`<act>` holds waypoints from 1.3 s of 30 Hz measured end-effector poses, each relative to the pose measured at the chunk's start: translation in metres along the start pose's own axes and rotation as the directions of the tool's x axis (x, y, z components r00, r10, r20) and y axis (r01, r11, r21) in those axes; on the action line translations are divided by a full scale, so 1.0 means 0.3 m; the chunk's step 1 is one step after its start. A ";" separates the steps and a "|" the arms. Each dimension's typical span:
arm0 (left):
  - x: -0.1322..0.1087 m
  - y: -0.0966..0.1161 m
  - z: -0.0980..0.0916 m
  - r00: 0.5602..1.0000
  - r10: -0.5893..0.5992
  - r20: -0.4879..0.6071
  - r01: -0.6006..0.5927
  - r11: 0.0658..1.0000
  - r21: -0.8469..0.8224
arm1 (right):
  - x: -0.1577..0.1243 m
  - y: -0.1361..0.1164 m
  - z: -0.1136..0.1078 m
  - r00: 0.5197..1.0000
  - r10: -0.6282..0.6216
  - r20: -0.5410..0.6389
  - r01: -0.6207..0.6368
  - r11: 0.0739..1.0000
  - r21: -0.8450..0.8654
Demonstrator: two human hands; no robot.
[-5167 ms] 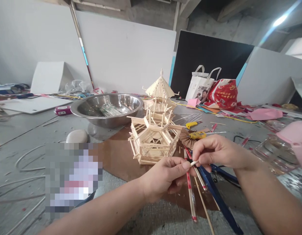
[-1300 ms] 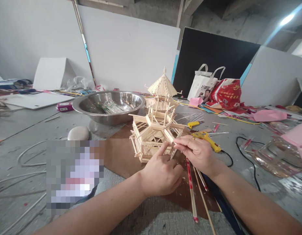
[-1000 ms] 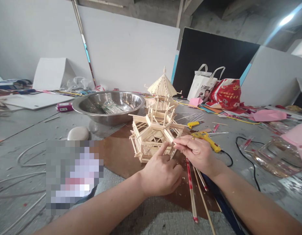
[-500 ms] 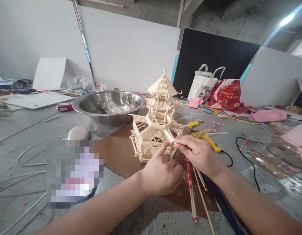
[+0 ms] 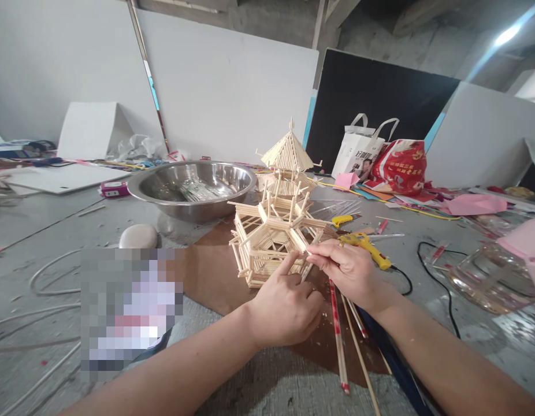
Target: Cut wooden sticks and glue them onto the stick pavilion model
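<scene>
A pavilion model (image 5: pixel 261 237) built of thin wooden sticks stands upright on a brown sheet (image 5: pixel 207 263). My left hand (image 5: pixel 289 306) rests at its front right, index finger reaching onto the frame and the other fingers curled in; its thumb is hidden. Beside it, my right hand (image 5: pixel 348 266) pinches a stick end at the model's right front corner with thumb and fingers. Whether that stick is fixed to the frame cannot be seen. Behind, a pointed stick roof (image 5: pixel 289 151) rises over another stick structure. A yellow glue gun (image 5: pixel 369 251) lies just beyond my right hand.
Loose sticks with red wrapping (image 5: pixel 338 341) lie below my right hand. A steel basin (image 5: pixel 193 202) holding clear packets stands at the back left, near a white rounded object (image 5: pixel 138 236). Bags (image 5: pixel 397 167) and pink paper (image 5: pixel 475 204) lie back right; a clear container (image 5: pixel 493 277) is far right.
</scene>
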State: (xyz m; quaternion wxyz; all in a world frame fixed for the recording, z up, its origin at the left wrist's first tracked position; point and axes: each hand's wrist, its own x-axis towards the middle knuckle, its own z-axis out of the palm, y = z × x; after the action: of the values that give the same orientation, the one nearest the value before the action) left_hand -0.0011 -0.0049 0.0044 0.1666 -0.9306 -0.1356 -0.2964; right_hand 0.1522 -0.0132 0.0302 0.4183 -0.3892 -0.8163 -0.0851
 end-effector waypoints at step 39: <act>-0.085 0.042 -0.046 0.982 -0.013 0.186 0.003 0.999 0.051 | 0.010 0.110 -0.043 0.839 0.540 -0.064 -0.458 0.765 0.454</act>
State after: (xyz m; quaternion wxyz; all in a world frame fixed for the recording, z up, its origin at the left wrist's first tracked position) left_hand -0.0239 -0.0257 -0.0031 0.1754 -0.9492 -0.1617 -0.2051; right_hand 0.1826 0.0050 0.0345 0.5757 -0.4832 -0.6371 0.1708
